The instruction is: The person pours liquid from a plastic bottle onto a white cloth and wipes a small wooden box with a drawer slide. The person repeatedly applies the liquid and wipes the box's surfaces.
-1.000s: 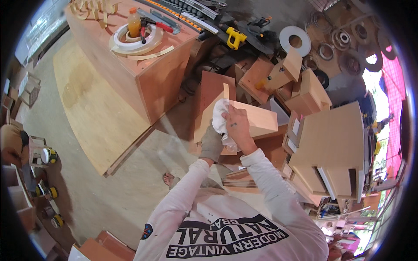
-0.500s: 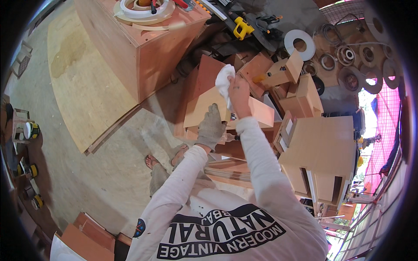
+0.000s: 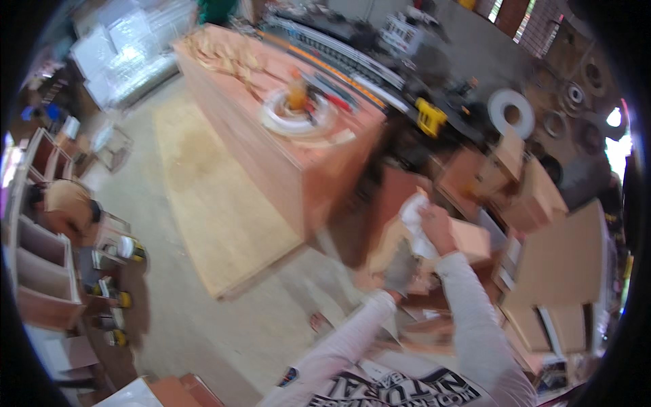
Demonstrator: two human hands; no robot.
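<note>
My right hand [image 3: 439, 229] is closed on a crumpled white cloth [image 3: 412, 216], held over a small light-wood box [image 3: 469, 241]. My left hand [image 3: 401, 270], in a grey work glove, lies against the box's pale panel [image 3: 381, 245] just left of and below the cloth. The glove is blurred, but its fingers look stretched out along the wood. Behind the cloth leans a reddish plywood panel [image 3: 400, 186]. Both white-sleeved forearms come up from the lower edge.
A long plywood cabinet [image 3: 305, 183] bears a roll of white edging [image 3: 274, 119] and a bottle [image 3: 296, 95]. A yellow power tool [image 3: 430, 117] lies behind it. Wooden boxes [image 3: 536, 197] crowd the right. A pale sheet [image 3: 210, 203] covers floor; another person [image 3: 68, 207] bends at far left.
The view has swung left and blurred, so everything sits farther right and lower; the far cabinet top and another person now show. The right hand still holds the cloth near the gloved left hand.
</note>
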